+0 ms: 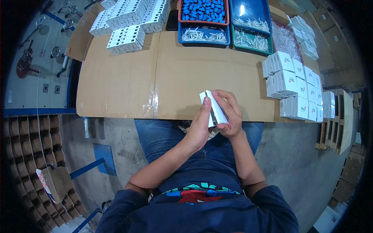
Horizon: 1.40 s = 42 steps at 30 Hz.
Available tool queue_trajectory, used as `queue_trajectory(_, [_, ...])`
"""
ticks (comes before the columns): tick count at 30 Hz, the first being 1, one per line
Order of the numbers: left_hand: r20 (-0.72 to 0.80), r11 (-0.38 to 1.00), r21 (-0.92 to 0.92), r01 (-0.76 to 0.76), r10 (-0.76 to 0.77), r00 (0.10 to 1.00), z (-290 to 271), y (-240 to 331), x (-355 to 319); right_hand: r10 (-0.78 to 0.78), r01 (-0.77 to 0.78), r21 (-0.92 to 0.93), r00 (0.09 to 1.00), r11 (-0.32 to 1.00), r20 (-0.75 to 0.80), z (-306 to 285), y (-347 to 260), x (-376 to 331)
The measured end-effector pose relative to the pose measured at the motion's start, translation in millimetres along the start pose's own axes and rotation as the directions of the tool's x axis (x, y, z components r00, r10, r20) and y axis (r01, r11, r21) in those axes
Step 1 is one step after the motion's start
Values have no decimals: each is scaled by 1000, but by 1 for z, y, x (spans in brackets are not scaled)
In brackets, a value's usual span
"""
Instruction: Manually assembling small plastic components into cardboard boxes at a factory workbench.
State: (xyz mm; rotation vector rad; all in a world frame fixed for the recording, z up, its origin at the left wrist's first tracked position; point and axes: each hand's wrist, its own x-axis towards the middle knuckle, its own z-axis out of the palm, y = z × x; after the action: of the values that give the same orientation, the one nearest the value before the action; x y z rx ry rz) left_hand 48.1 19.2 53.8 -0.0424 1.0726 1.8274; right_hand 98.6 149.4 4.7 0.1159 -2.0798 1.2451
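Between my two hands, just above the near edge of the cardboard-covered table [186, 87], is a slim white box-shaped piece [220, 110] with a dark slot running along it. It is tilted, its upper end leaning left. My left hand [199, 128] grips its left side, the thumb lying along the white surface. My right hand [232, 114] wraps its right side, with fingers over the top and the thumb near the lower end. My palms and fingers cover part of the piece, and its exact kind cannot be made out.
White boxes [126, 39] are stacked at the far left, more white cartons [297, 87] at the right. Toward the back stand a red tray [180, 13] of blue parts and blue [204, 44] and green trays [252, 49] of small white pieces. Clear plastic bags [285, 40] lie beside them.
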Motion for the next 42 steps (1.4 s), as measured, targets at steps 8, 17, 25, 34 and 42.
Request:
queue_trajectory(8, [-12,999,1,-35,35,999,-8,-10,5,28,-27,41,999,999,-34,6,0,-3])
queue_trajectory(17, [-68,981,82,-178,183,981,-11,-16,8,30,-34,56,997,998,67,2,1,7])
queue_trajectory(25, [-42,913,209,-350,365,930,-21,-14,12,435,-524,302,843,796,316,-7,-12,10])
queue_trajectory(34, [119,989,-87,119,-108,987,-28,16,10,371,-457,202,860,867,351,-17,-26,18])
queue_trajectory(42, [62,979,-189,82,-72,995,-10,10,1,322,-336,-6,898,942,299,-11,-24,20])
